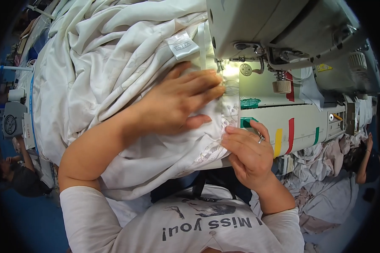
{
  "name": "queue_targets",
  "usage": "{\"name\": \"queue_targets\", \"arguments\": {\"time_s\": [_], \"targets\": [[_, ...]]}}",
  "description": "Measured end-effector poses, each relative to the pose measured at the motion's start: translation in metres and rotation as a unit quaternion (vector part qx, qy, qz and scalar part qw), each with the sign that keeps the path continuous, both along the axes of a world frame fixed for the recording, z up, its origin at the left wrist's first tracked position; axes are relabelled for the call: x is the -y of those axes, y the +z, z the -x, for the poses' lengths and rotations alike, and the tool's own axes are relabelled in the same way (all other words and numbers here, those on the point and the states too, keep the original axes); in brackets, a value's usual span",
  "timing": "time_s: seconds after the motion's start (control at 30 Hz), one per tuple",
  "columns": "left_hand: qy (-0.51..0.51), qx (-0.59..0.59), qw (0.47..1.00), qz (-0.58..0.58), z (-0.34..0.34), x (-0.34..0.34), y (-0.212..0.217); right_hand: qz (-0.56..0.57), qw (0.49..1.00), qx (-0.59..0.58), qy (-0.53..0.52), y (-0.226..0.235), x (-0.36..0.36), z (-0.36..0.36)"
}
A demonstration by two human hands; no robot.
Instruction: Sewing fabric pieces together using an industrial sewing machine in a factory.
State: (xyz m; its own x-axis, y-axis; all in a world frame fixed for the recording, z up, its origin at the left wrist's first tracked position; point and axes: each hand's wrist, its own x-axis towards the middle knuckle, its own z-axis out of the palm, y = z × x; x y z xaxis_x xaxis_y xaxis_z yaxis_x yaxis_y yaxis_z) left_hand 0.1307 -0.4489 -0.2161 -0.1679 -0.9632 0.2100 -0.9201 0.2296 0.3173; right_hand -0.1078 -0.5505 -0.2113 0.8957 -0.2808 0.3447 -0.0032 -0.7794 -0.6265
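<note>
A large white cloth [88, 80] with a faint grey print lies in heaped folds under my left arm. Flat on it rests my left hand [179, 103], fingers stretched toward the cloth's folded hem [230, 99]; the fingertips are slightly blurred. My right hand [252, 156], with a ring on one finger, grips the near end of the hem between bent fingers and a partly hidden thumb. Straight along the hem's far end stands an industrial sewing machine [253, 21], its lamp lighting the needle area. A small white satin label [183, 45] lies on the cloth beyond my left hand.
Right of the hem, the machine bed [261, 135] carries red tape [291, 135], yellow tape [278, 142] and green tape. A ridged beige knob [281, 87] hangs under the machine head. Piled fabrics [325, 185] lie at right. Other people sit at both sides.
</note>
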Motion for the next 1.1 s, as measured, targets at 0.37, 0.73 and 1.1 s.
{"name": "queue_targets", "arguments": {"time_s": [0.37,0.73,1.1], "targets": [[0.018,0.037,0.992,0.120,-0.007,0.007,0.013,0.030,0.999,0.010,-0.009,-0.003,0.011,-0.013],[0.214,-0.034,0.976,0.024,0.119,-0.073,0.018,0.109,0.989,0.092,-0.036,-0.005,0.001,-0.013],[0.471,-0.149,0.869,0.035,0.104,-0.082,0.061,0.103,0.989,0.089,-0.058,-0.005,-0.012,0.004]]}}
